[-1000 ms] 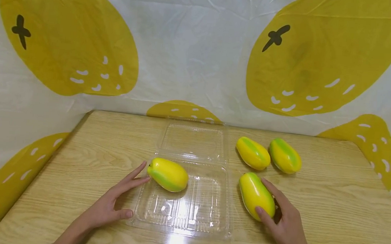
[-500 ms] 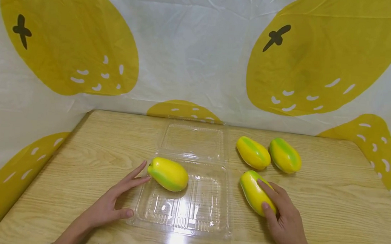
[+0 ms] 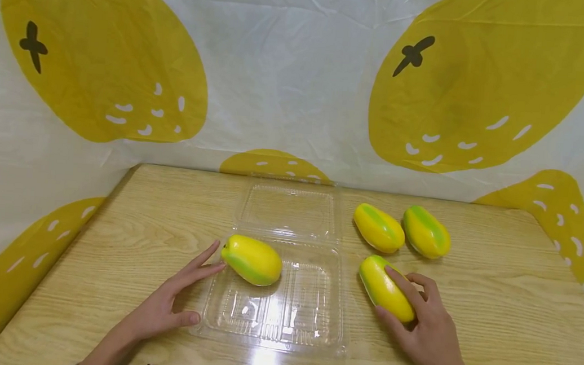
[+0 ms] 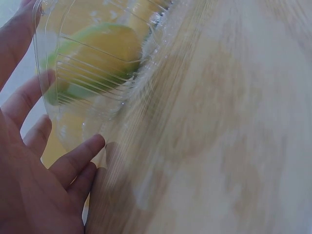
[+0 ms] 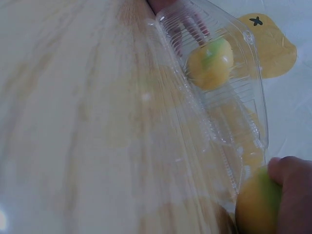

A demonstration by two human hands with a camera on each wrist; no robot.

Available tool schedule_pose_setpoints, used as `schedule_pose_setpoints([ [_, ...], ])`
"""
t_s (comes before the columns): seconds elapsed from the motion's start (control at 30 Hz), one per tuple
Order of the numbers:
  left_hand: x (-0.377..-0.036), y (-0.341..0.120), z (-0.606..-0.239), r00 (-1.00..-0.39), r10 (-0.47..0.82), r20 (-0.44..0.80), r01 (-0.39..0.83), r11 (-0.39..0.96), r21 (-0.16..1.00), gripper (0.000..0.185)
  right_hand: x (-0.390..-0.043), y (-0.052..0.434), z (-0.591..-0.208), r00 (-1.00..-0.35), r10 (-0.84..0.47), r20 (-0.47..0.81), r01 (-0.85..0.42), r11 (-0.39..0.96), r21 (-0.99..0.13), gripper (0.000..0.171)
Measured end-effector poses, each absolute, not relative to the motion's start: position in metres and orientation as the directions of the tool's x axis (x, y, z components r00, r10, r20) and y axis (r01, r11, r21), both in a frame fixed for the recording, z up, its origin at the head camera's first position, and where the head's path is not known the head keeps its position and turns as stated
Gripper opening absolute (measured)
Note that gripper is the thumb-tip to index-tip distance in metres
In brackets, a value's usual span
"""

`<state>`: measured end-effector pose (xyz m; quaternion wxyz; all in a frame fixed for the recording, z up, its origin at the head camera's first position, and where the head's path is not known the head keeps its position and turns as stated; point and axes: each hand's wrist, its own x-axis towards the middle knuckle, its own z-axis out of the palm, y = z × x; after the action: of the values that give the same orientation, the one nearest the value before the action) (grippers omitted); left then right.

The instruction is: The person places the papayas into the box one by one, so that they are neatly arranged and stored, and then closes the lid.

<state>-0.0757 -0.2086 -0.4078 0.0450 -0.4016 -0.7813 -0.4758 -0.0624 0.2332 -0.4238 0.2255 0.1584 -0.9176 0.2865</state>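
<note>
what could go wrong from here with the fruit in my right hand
The right hand curls only partly round the glossy, rounded fruit, so it might slip from the grip and roll across the table. The clear container looks light, and the left hand only touches its edge, so a bump may shift it.

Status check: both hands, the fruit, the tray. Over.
Left hand open, flat against clear tray. Right hand grips yellow-green fruit on table beside tray. One fruit already in tray; path between unobstructed.
</note>
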Motion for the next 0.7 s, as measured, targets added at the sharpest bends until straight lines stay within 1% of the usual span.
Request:
schedule_pose_setpoints([
  [0.2,-0.083,-0.215,-0.429,-0.669,0.589,0.453,0.676,0.229,0.701,0.072,-0.063,0.236,-0.417,-0.777,-0.175,0.604,-0.551,0.652,-0.521,0.067],
  [0.3,-0.082,-0.216,-0.429,-0.671,0.589,0.451,0.677,0.237,0.697,0.071,-0.061,0.234,-0.416,-0.775,-0.203,0.598,-0.588,0.58,-0.564,0.07],
  [0.37,-0.08,-0.214,-0.424,-0.674,0.587,0.448,0.672,0.236,0.701,0.07,-0.06,0.232,-0.414,-0.795,-0.22,0.566,-0.581,0.547,-0.603,0.074],
  [0.43,-0.077,-0.212,-0.416,-0.675,0.587,0.447,0.671,0.236,0.703,0.069,-0.06,0.231,-0.412,-0.795,-0.241,0.557,-0.591,0.517,-0.62,0.075],
  [0.53,-0.074,-0.207,-0.404,-0.677,0.586,0.446,0.665,0.227,0.711,0.067,-0.059,0.226,-0.402,-0.777,-0.275,0.567,-0.62,0.493,-0.61,0.068],
  [0.6,-0.072,-0.206,-0.4,-0.678,0.585,0.445,0.665,0.231,0.71,0.066,-0.058,0.22,-0.391,-0.748,-0.305,0.59,-0.656,0.476,-0.586,0.062],
  [0.7,-0.074,-0.208,-0.406,-0.68,0.582,0.446,0.664,0.232,0.71,0.067,-0.054,0.207,-0.371,-0.72,-0.336,0.608,-0.689,0.451,-0.567,0.059],
])
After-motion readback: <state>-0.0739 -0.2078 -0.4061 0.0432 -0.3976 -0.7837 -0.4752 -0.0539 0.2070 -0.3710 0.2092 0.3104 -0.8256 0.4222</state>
